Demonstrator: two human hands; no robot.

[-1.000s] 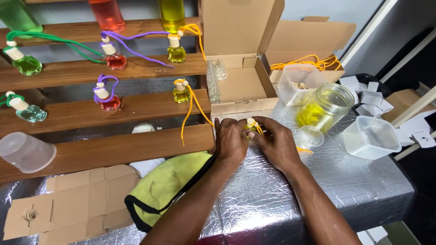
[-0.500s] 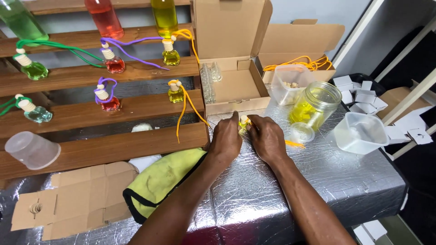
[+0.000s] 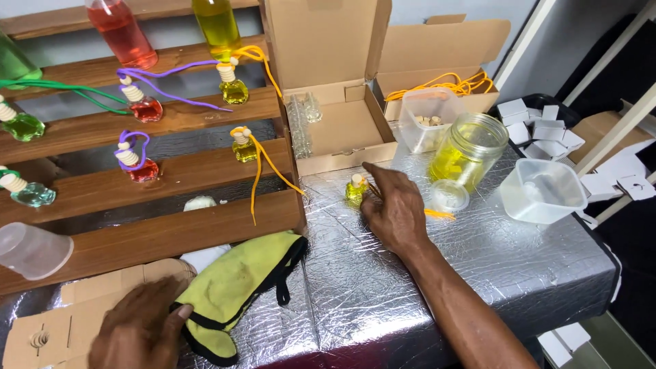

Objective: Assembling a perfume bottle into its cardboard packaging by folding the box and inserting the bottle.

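One hand (image 3: 395, 213) half-open by yellow btl (image 3: 355, 191).

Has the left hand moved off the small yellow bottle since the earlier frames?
Yes. The left hand has gone from the small yellow bottle down-left to the yellow cloth, near the flat cardboard.
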